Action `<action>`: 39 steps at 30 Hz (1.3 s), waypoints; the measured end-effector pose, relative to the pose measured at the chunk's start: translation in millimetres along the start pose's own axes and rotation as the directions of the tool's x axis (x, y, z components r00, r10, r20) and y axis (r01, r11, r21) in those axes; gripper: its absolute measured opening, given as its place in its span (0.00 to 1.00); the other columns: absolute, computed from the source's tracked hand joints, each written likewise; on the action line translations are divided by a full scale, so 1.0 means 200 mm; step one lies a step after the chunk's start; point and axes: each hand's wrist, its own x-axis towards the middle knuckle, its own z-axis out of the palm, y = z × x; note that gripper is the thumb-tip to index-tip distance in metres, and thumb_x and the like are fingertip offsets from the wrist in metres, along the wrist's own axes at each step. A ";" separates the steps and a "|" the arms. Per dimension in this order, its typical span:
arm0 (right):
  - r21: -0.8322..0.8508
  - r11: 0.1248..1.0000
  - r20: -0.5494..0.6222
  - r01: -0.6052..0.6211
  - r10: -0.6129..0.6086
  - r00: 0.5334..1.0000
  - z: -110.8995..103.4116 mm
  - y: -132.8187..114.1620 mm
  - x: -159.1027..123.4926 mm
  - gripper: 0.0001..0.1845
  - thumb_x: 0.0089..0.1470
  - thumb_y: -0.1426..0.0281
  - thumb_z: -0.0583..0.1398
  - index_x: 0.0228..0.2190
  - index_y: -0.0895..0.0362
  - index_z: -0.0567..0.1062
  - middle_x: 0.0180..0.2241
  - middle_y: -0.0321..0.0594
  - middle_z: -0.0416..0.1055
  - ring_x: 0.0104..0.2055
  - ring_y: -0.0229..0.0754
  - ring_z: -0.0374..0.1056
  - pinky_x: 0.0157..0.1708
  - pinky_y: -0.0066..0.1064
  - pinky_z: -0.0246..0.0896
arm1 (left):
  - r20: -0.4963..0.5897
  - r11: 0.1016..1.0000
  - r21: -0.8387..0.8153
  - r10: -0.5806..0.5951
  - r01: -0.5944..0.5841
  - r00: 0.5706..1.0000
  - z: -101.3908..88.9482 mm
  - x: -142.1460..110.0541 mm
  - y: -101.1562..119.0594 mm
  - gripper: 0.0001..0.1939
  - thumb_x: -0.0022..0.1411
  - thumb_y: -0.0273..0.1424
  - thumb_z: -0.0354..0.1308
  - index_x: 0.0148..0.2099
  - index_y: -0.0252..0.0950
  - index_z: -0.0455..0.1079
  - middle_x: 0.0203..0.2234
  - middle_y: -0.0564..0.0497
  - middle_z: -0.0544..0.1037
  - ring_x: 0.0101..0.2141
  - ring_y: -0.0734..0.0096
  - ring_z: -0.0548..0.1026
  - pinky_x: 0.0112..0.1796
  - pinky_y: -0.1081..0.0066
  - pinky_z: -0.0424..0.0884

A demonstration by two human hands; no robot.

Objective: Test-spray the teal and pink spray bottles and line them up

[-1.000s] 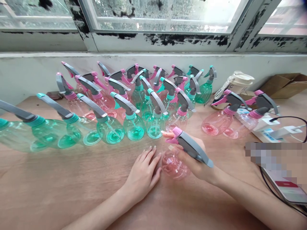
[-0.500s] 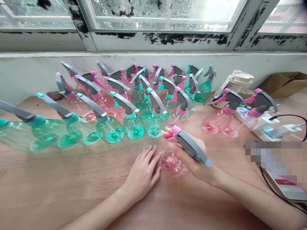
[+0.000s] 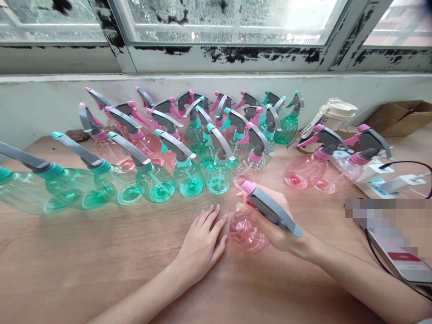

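A pink spray bottle (image 3: 249, 234) with a grey and pink trigger head is in my right hand (image 3: 273, 220). The fingers wrap its neck below the head, and the index finger bends at the pink trigger. Part of the neck and trigger is hidden behind the hand. My left hand (image 3: 204, 238) lies flat on the wooden table (image 3: 111, 270), palm down with fingers stretched out, just left of the pink bottle's base. Beyond both hands stands a front row of green spray bottles (image 3: 191, 182), and a pink spray bottle (image 3: 249, 168) stands at that row's right end.
More pink and green spray bottles (image 3: 145, 144) crowd back toward the wall. On the right stand two pink spray bottles (image 3: 305, 173), a lidded cup (image 3: 332, 114), a power strip with chargers (image 3: 380, 182), a phone (image 3: 405, 263) with a cable, and a brown paper bag (image 3: 400, 119).
My right index finger was stretched forward, then curled back against the trigger. The held bottle has shifted only slightly. My left hand has stayed where it was.
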 end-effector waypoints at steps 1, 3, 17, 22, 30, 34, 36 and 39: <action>0.011 1.000 0.009 0.002 -0.002 1.000 0.00 0.00 0.00 0.10 0.60 0.67 0.57 0.26 0.54 0.66 0.23 0.33 0.64 0.23 0.36 0.63 0.23 0.28 0.61 | 0.007 1.000 -0.002 0.000 0.000 1.000 0.00 0.00 0.00 0.17 0.67 0.29 0.51 0.56 0.31 0.69 0.55 0.36 0.72 0.57 0.48 0.68 0.54 0.49 0.69; 0.058 0.998 0.031 -0.016 0.014 0.999 0.00 0.01 -0.01 0.08 0.59 0.66 0.58 0.29 0.54 0.69 0.25 0.34 0.67 0.25 0.37 0.66 0.27 0.29 0.64 | 0.024 1.000 -0.003 -0.002 0.002 1.000 -0.01 0.01 0.01 0.17 0.67 0.29 0.51 0.57 0.31 0.68 0.56 0.35 0.71 0.57 0.48 0.68 0.54 0.49 0.68; 0.062 0.985 -0.147 -0.160 0.168 0.975 0.07 0.05 -0.11 0.32 0.46 0.61 0.70 0.50 0.50 0.65 0.42 0.38 0.70 0.22 0.32 0.62 0.23 0.29 0.66 | -0.033 1.000 -0.017 -0.004 0.003 0.999 0.00 -0.01 0.00 0.19 0.67 0.30 0.52 0.59 0.35 0.65 0.59 0.37 0.68 0.58 0.49 0.67 0.55 0.48 0.68; -0.018 0.980 -0.070 -0.199 0.198 0.978 0.05 0.07 -0.18 0.22 0.54 0.61 0.65 0.49 0.52 0.67 0.30 0.34 0.69 0.29 0.40 0.68 0.33 0.34 0.70 | 0.015 1.000 0.006 -0.008 0.008 1.000 -0.02 0.00 0.01 0.16 0.67 0.29 0.52 0.56 0.33 0.68 0.58 0.36 0.70 0.59 0.49 0.67 0.55 0.49 0.68; -0.277 0.934 -0.068 -0.227 0.217 0.974 -0.14 0.07 -0.27 0.18 0.54 0.59 0.65 0.45 0.51 0.71 0.37 0.41 0.73 0.37 0.48 0.71 0.38 0.40 0.70 | -0.007 0.999 0.035 0.014 -0.014 1.000 0.00 -0.01 -0.01 0.19 0.67 0.30 0.52 0.58 0.32 0.67 0.58 0.36 0.69 0.58 0.49 0.68 0.54 0.49 0.69; -0.470 0.846 -0.222 -0.252 0.164 0.961 -0.31 0.20 -0.22 0.13 0.53 0.58 0.65 0.30 0.53 0.71 0.30 0.41 0.69 0.35 0.48 0.68 0.35 0.40 0.66 | -0.010 0.999 0.038 0.024 -0.024 1.000 0.00 -0.01 -0.01 0.18 0.67 0.30 0.51 0.57 0.32 0.68 0.58 0.36 0.70 0.58 0.50 0.68 0.54 0.49 0.69; -0.495 0.822 -0.230 -0.280 0.187 0.955 -0.38 0.29 -0.17 0.18 0.54 0.54 0.63 0.25 0.53 0.67 0.27 0.39 0.67 0.31 0.46 0.65 0.32 0.37 0.63 | -0.011 0.999 0.044 0.027 -0.027 1.000 0.00 0.00 -0.02 0.18 0.67 0.30 0.51 0.57 0.31 0.68 0.58 0.36 0.70 0.57 0.49 0.69 0.54 0.49 0.69; -0.476 0.823 -0.280 -0.310 0.192 0.941 -0.41 0.40 -0.09 0.23 0.54 0.49 0.61 0.24 0.53 0.62 0.25 0.35 0.62 0.28 0.43 0.61 0.30 0.35 0.59 | -0.010 0.998 0.063 0.026 -0.025 1.000 0.00 0.00 -0.02 0.18 0.68 0.30 0.51 0.57 0.31 0.68 0.57 0.36 0.70 0.57 0.48 0.69 0.53 0.49 0.70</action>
